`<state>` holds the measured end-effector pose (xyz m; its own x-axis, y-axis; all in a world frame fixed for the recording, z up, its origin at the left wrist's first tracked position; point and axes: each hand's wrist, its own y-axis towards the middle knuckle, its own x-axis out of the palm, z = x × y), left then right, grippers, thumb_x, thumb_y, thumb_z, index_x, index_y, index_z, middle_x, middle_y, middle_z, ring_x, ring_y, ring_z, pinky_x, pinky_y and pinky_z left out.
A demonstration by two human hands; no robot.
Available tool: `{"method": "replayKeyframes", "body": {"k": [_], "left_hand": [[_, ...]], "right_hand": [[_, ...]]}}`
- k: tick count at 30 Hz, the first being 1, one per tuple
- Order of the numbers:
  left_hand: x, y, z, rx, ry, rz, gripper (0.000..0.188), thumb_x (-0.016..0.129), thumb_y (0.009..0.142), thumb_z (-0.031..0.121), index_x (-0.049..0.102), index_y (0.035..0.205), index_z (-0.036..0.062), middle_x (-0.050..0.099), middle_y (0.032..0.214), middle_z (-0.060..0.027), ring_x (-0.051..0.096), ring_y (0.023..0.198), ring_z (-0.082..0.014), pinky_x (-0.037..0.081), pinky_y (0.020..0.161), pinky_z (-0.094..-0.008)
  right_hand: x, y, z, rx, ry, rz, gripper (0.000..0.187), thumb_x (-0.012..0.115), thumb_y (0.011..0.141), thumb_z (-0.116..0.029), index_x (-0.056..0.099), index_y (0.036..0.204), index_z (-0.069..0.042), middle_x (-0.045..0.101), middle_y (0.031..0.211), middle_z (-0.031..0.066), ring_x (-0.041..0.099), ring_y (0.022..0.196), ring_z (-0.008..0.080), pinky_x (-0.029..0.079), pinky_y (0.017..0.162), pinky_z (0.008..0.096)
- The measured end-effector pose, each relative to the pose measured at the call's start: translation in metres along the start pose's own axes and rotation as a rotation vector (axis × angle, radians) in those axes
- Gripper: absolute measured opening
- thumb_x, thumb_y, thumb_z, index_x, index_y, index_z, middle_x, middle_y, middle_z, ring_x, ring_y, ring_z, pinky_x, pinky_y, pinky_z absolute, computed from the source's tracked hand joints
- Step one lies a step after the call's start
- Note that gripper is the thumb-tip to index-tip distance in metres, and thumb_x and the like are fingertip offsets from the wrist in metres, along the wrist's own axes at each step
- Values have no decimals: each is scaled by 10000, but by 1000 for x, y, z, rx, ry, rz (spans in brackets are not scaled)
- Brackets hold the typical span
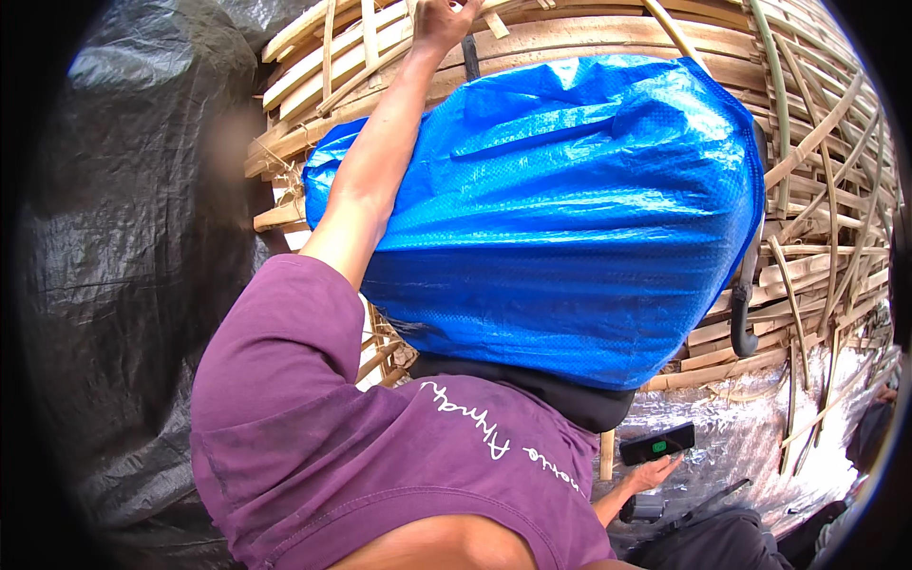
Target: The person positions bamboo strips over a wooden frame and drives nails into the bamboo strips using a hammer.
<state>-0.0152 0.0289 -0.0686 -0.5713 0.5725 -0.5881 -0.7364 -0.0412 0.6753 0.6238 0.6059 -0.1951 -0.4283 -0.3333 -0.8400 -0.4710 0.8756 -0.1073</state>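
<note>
1 bare left hand [445, 21] curls at wooden slats [589, 34] just beyond a blue woven sheet [560, 218], its grip impossible to tell; the right hand is out of view. Lifting the forearm [375, 161] clear of the sheet should avoid dragging it.

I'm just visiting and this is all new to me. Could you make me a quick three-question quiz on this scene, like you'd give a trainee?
1. What colour is the large sheet in the middle?
2. True or false: the left hand is at the bottom edge of the picture.
3. Where is the phone? (a) upper left (b) centre (c) lower right

Key:
1. Blue.
2. False; it is at the top edge, near wooden slats.
3. c
</note>
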Motion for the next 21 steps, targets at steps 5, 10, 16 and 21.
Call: {"method": "replayKeyframes", "body": {"k": [5, 10, 16, 21], "left_hand": [[12, -9, 17, -65, -29, -133, 187, 725, 843, 192, 667, 973, 71, 686, 789, -102, 669, 702, -219, 545, 661, -349], [6, -7, 8, -4, -31, -32, 178, 721, 834, 155, 661, 970, 58, 698, 792, -107, 683, 732, -201, 547, 688, -339], [-6, -1, 4, -22, -43, 45, 132, 739, 796, 117, 662, 884, 56, 699, 762, -94, 682, 720, -201, 535, 670, -347], [-5, -2, 5, 72, 7, 3, 129, 748, 795, 133, 657, 829, 48, 692, 748, -89, 671, 711, -198, 526, 655, -343]], "right_hand": [[0, -6, -15, 37, 17, 8, 463, 424, 1011, -233, 479, 1393, 22, 496, 1410, 248, 513, 1260, 368, 382, 1060, 382], [3, -3, -3, -12, -36, 58, 469, 443, 1007, -225, 460, 1422, -9, 539, 1366, 240, 607, 1134, 339, 462, 966, 376], [0, -7, -23, 122, 63, 24, 503, 441, 1002, -249, 453, 1399, 59, 476, 1429, 248, 495, 1282, 356, 359, 1082, 379], [3, 0, 13, -59, -51, 64, 466, 418, 1017, -214, 451, 1406, 42, 502, 1401, 243, 563, 1191, 348, 429, 1009, 376]]}}
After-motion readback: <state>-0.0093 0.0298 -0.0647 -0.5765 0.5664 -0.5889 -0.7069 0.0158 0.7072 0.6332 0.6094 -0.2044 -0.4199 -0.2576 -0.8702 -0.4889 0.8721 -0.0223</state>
